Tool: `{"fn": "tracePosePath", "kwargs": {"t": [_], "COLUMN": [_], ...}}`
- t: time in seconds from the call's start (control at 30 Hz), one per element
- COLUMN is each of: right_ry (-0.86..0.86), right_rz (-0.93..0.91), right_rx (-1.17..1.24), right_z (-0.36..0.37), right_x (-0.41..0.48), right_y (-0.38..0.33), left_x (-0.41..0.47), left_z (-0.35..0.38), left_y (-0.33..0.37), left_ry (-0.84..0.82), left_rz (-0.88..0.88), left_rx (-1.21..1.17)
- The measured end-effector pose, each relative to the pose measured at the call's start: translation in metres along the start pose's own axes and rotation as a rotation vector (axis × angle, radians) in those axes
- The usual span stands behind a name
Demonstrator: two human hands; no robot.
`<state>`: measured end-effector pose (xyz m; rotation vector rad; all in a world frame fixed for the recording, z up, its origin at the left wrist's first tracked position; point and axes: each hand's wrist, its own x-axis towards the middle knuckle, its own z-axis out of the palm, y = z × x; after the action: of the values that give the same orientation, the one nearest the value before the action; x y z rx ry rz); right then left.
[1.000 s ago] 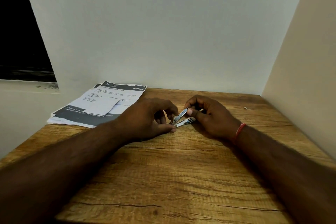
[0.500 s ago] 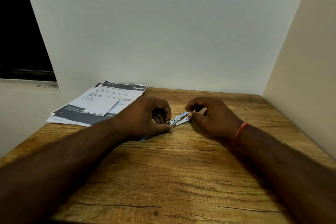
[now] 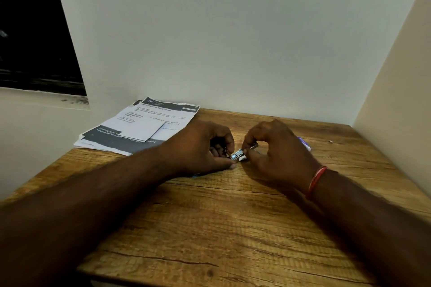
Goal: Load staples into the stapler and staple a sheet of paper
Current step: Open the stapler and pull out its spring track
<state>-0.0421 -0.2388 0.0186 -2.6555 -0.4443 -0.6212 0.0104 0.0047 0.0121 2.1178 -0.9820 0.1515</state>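
Both forearms lie low across the wooden table [image 3: 233, 228], right hand [image 3: 277, 154] pinching the small shiny metal stapler [image 3: 240, 154] near the back edge, left hand [image 3: 205, 147] curled in, pinching its other end. A stack of printed paper sheets [image 3: 140, 128] sits at the back-left corner.

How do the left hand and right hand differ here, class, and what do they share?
The right hand wears a red band at the wrist; the left hand has a bare wrist. The left hand pinches the left end of the stapler; the right hand holds its right end. The left hand sits beside the papers; the right hand is away from them. Both curl fingers onto the stapler.
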Motion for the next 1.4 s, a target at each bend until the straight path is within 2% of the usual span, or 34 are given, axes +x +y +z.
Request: {"fn": "tracePosePath", "kwargs": {"t": [0.23,0.37,0.57,0.93,1.13,1.23,1.4], "right_ry": [0.050,0.113,0.092,-0.007,-0.053,-0.035,0.010], "right_rz": [0.020,0.111,0.169,0.403,0.463,0.455,0.370], "right_rx": [0.063,-0.025,-0.086,0.177,0.368,0.417,0.340], "right_z": [0.001,0.002,0.007,0.011,0.010,0.011,0.014], "right_x": [-0.002,0.000,0.001,0.009,0.010,0.010,0.006], "right_y": [-0.010,-0.018,-0.030,-0.024,-0.021,-0.023,-0.026], "left_x": [0.001,0.002,0.003,0.005,0.004,0.004,0.003], "left_z": [0.001,0.002,0.003,0.008,0.009,0.009,0.007], "left_y": [-0.003,-0.004,-0.005,-0.009,-0.008,-0.007,-0.002], "left_ry": [-0.002,-0.003,0.009,0.062,0.077,0.073,0.083], "left_rz": [-0.010,0.005,0.016,-0.017,-0.018,-0.034,-0.043], "left_rx": [-0.011,0.008,0.031,0.052,0.053,0.045,0.041]}}
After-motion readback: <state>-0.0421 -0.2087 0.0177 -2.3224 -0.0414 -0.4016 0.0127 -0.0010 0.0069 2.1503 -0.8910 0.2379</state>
